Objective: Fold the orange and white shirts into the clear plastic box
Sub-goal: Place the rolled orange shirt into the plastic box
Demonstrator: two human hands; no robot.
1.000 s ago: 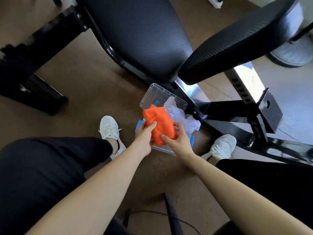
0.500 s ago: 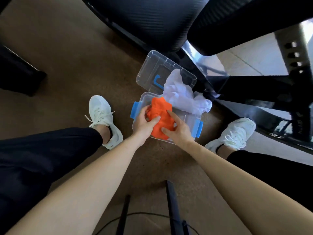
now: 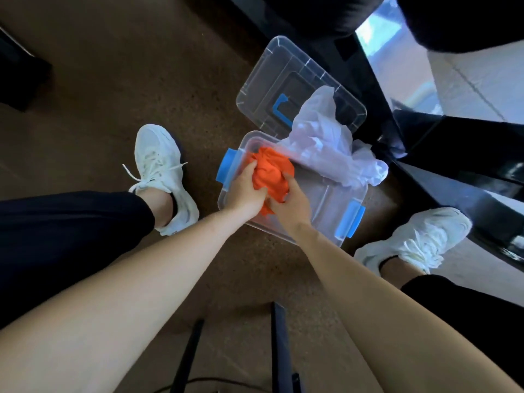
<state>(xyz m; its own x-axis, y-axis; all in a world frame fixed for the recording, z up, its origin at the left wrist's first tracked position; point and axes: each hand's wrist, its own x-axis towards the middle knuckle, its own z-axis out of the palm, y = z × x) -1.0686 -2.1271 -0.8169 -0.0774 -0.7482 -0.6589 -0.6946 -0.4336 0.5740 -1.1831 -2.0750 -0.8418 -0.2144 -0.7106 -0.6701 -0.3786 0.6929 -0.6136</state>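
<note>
The clear plastic box (image 3: 326, 207) with blue latches stands on the brown floor between my feet. A bunched orange shirt (image 3: 272, 171) lies in its left half. My left hand (image 3: 245, 191) grips the shirt from the left, fingers curled over the cloth. My right hand (image 3: 292, 201) grips it from the near right side. A crumpled white shirt (image 3: 329, 137) hangs over the box's far rim, partly on the lid.
The clear lid (image 3: 280, 80) with a blue handle lies on the floor just beyond the box. A black bench frame (image 3: 442, 177) runs along the right. My white shoes (image 3: 158, 168) (image 3: 416, 242) flank the box. Black bars (image 3: 280, 344) stand near me.
The orange shirt has gone down from above the box into its left half, with both hands still holding it. The camera has tilted down and closer.
</note>
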